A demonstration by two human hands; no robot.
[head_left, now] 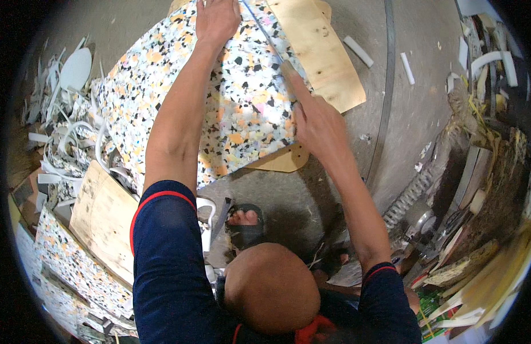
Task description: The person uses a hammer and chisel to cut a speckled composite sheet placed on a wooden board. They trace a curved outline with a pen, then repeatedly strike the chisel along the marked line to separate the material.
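A sheet of speckled, multicoloured bonded foam [242,109] lies in front of me. Flat on its far part rests my left hand [217,22], fingers stretched out toward the top edge of the view. My right hand [323,126] grips a long, thin-bladed knife [265,35] at the foam's right side, index finger stretched along it. The blade runs up and to the left over the foam, near its right edge; its tip is at or beyond the top of the view. A pale wooden board [325,57] sticks out from beneath the foam on the right.
White foam offcuts [65,137] are heaped at the left, beside another pale board [102,215] and more speckled foam [82,258]. Loose white strips [407,69] lie on the concrete floor to the right. Farther right are a coiled spring [409,198] and piled scraps [466,258].
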